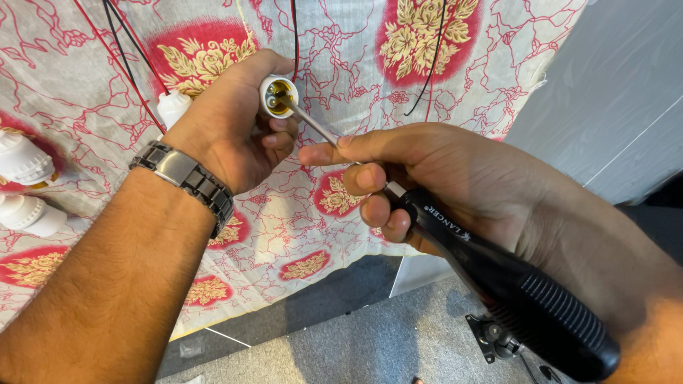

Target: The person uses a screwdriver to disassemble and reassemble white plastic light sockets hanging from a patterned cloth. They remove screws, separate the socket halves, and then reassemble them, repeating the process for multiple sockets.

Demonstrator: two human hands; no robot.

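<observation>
Left hand (228,135), fingers closed around a white round lamp socket (277,96) above the red-patterned cloth-covered surface (356,57). Right hand (441,181), fingers gripping a black-handled screwdriver (512,284), metal tip inside the socket. Spare white sockets (25,185) at the left edge.

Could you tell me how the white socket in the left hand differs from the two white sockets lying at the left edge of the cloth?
The held socket is gripped by the left hand with its open mouth facing the camera, showing brass contacts; the two lying sockets rest on their sides on the patterned cloth, untouched. The screwdriver in the right hand has its shaft in the held socket; nothing is in the others. All are white plastic.
</observation>
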